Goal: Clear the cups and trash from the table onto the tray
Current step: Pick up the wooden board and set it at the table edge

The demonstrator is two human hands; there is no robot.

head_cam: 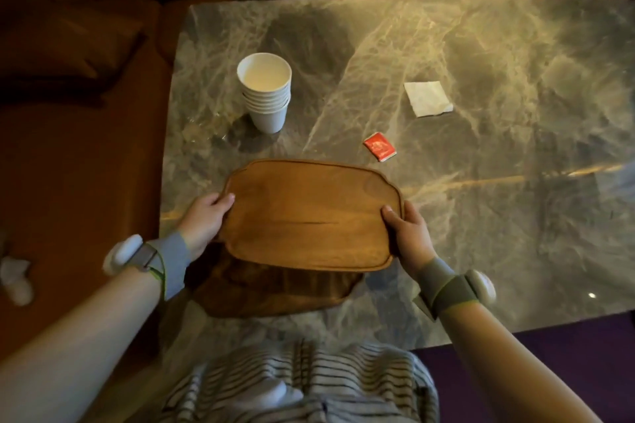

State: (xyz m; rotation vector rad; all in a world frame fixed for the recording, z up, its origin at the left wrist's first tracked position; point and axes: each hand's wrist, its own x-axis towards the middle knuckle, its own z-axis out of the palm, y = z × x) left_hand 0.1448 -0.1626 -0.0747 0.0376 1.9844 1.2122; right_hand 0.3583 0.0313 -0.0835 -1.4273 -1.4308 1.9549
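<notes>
Tray [309, 216] first: your left hand [206, 216] and right hand [407, 232] are each clamped on an end of it, thumbs over the rim, and it looks lifted slightly off the tabletop [481, 216], with a shadow beneath. Nothing sits on it yet, so I judge you are placing it. Beyond your left hand stands the stack of cups [265, 94]; beyond your right hand lie the red packet [379, 147] and, further off, the white napkin [427, 98]. Set it down flat, then free one hand for the cups.
</notes>
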